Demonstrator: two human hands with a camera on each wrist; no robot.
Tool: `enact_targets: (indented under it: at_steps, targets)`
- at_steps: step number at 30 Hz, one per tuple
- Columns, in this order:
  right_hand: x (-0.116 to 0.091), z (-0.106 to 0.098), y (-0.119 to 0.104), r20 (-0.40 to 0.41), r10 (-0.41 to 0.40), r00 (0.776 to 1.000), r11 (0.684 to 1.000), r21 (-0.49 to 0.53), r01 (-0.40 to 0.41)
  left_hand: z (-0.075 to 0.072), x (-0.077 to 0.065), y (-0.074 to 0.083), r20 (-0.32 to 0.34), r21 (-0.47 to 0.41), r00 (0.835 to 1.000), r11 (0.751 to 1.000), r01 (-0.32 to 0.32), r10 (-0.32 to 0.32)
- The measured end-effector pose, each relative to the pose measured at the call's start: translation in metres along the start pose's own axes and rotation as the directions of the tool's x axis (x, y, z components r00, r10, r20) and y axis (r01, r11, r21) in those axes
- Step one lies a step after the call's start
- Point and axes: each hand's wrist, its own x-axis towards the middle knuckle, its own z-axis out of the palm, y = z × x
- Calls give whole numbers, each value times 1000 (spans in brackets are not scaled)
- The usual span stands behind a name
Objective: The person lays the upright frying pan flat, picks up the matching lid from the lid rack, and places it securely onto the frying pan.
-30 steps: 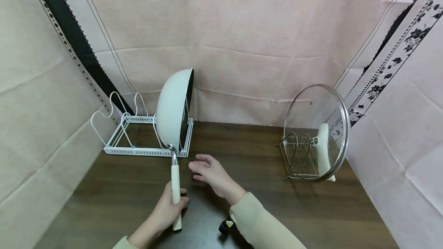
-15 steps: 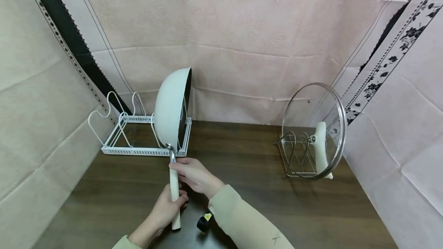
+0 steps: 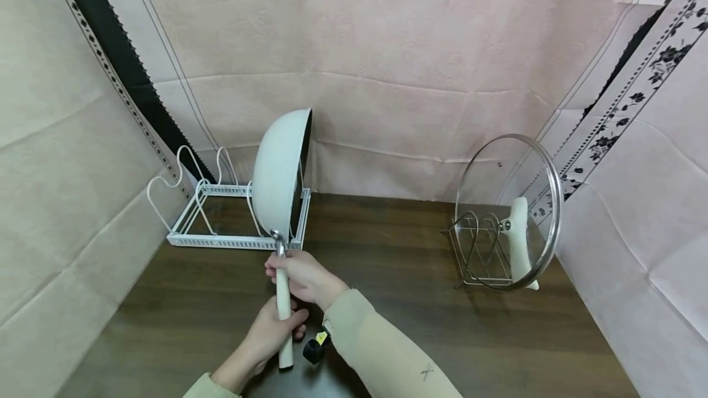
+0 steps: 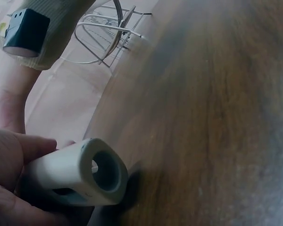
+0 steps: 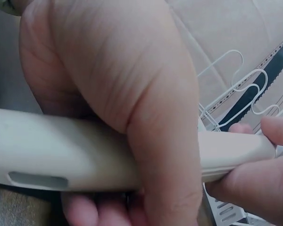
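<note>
A white wok point(image 3: 279, 167) with a black inside stands tilted up on its side in a white wire rack point(image 3: 221, 241), its inside facing right. Its pale handle point(image 3: 284, 300) points toward me. Low on that handle, my left hand point(image 3: 271, 330) wraps its fingers and thumb round it. Closer to the wok, near the metal joint, my right hand point(image 3: 304, 275) pinches the handle from the right. The handle's hollow end point(image 4: 101, 174) sticks out past my left hand in the left wrist view. Some fingers are hidden behind the handle.
At the right, a glass lid point(image 3: 553, 226) with a pale handle point(image 3: 517, 239) leans upright in a small metal wire rack point(image 3: 487, 279). Cloth walls point(image 3: 387, 78) enclose the brown wooden table point(image 3: 387, 244) behind and on both sides.
My right hand has come in from the right and taken hold of the handle's upper part. My left hand keeps its grip lower down. The wok stays in the rack.
</note>
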Motion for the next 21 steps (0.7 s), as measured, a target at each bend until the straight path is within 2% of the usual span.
enact_targets:
  at_steps: [9,13,21]
  targets:
    - [0,-3,-3,101,14,995,999,-54,-8,6,4,0,-72,48,997,999,16,-13]
    - [0,-4,-4,104,22,994,998,-67,-15,10,5,-1,-109,44,994,999,-4,8]
    - [-1,-2,-3,101,25,995,997,-70,-18,13,3,-7,-180,103,982,994,-36,54]
